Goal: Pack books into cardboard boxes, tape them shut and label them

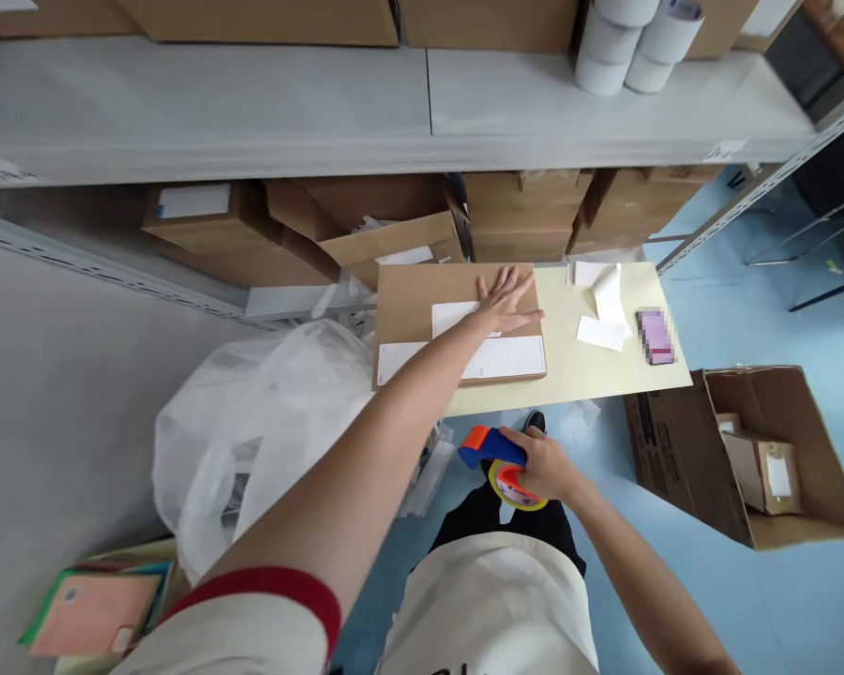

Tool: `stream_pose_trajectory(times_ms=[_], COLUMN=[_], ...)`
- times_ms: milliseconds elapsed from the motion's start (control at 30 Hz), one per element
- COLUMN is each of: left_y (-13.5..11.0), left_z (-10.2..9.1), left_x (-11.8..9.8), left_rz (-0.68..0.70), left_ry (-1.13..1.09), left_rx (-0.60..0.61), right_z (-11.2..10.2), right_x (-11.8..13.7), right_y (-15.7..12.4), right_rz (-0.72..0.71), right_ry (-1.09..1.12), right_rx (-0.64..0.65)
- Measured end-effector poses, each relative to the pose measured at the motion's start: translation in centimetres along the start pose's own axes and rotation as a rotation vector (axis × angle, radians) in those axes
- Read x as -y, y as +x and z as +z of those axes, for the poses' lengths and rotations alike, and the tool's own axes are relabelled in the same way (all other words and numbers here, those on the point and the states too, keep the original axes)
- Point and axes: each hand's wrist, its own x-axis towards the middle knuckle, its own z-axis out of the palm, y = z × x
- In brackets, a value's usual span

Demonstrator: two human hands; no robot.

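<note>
A flat brown cardboard box (409, 292) with white labels on its top and front lies on the pale yellow table (569, 370). My left hand (507, 302) rests flat on the box's top, fingers spread, near its far right corner. Close to my body, below the table's front edge, my right hand (545, 466) is closed around a blue and orange tape dispenser (503, 448). A yellow-edged roll of tape sits in the dispenser. The fingertips of that hand are partly hidden.
White paper slips (605, 319) and a purple phone (655, 337) lie right of the box. An open carton (689, 459) with small boxes stands on the floor at right. A large translucent plastic bag (267, 403) bulges at left. A grey shelf (288, 112) spans the back.
</note>
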Motion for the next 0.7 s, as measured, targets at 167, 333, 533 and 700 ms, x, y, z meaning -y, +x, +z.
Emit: stream_pose_trajectory(times_ms=[167,333,533,700], left_y=[-5.6,-14.9,-15.3,-11.0], left_z=[-4.3,-3.6,-1.8,-5.0], left_x=[0.7,-4.9,-13.8,-15.7], left_rz=[0.19,0.078,0.06,0.025], left_ry=[-0.521,-0.85,-1.309,-1.504], left_rx=[-0.247,-0.65,-0.443,-0.511], right_z=[-5.5,-7.9,-11.8,-17.8], right_x=[-2.4,-0.5,2.8,2.9], right_y=[-4.2,-2.7,1.1,2.2], right_rz=[-0.223,-0.459,-0.724,-0.939], right_ry=[0.45,0.463,0.043,-0.331], right_rx=[-0.448,-0.903,-1.293,-1.304])
